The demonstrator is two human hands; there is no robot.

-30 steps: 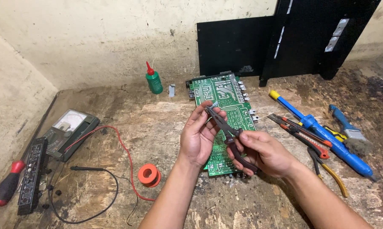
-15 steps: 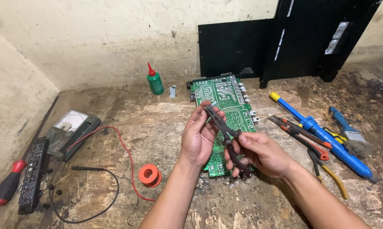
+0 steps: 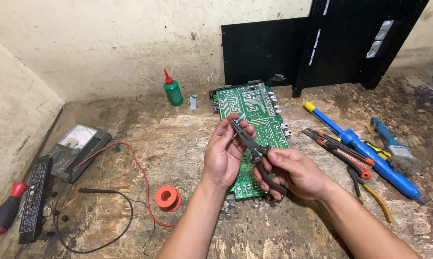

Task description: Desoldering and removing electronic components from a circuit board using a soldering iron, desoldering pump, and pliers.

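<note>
Step in hand, as judged: a small silvery part point(image 3: 242, 116) is being gripped at the tip of the needle-nose pliers point(image 3: 254, 148), held up above the green circuit board point(image 3: 254, 120). The pliers' handles are wrapped by the right hand point(image 3: 293, 172), fingers pressed together around them. The left hand point(image 3: 226, 153) is raised beside the pliers' nose, thumb and forefinger pinching at the small part; whether the part is truly clamped by the fingers or only steadied cannot be told.

Next move, as judged: a steady squeeze on the handles and a firm left-hand pinch are called for, so the tiny part is not dropped onto the board below.

Count on the wooden bench point(image 3: 178, 144):
- 1 circuit board, lying flat, partly hidden under both hands
- 1 green bottle with red nozzle point(image 3: 172, 90), upright near the wall
- 1 orange spool point(image 3: 168, 197)
- 1 analogue meter point(image 3: 77, 146) with 2 leads, 1 red, 1 black
- 1 red-handled screwdriver point(image 3: 8, 211)
- 1 blue suction pump point(image 3: 365, 151), well to the right
- 1 wire brush with blue handle point(image 3: 393, 148)
- 2 black panels point(image 3: 259, 50) leaned on the wall
</note>
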